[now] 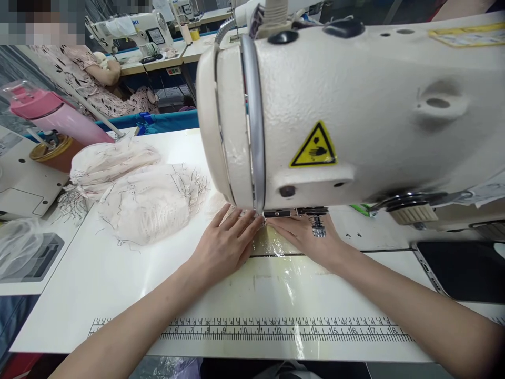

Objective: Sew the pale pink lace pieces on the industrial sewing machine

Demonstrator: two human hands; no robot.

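Observation:
My left hand (226, 239) lies flat on the white sewing table (118, 284), fingers stretched toward the needle area under the head of the cream sewing machine (355, 105). My right hand (305, 234) rests flat just right of it, fingertips under the presser foot (292, 212). Both hands press on something pale at the needle plate; the machine head hides it, so I cannot make out the piece. A heap of cream lace fabric (138, 192) with loose threads lies left of my left hand.
A printed ruler (244, 330) runs along the table's front edge. A pink bottle (51, 113) stands at the far left. A dark phone (461, 268) lies at the right. Another person in a patterned top (82, 79) sits at a sewing machine (134, 29) behind.

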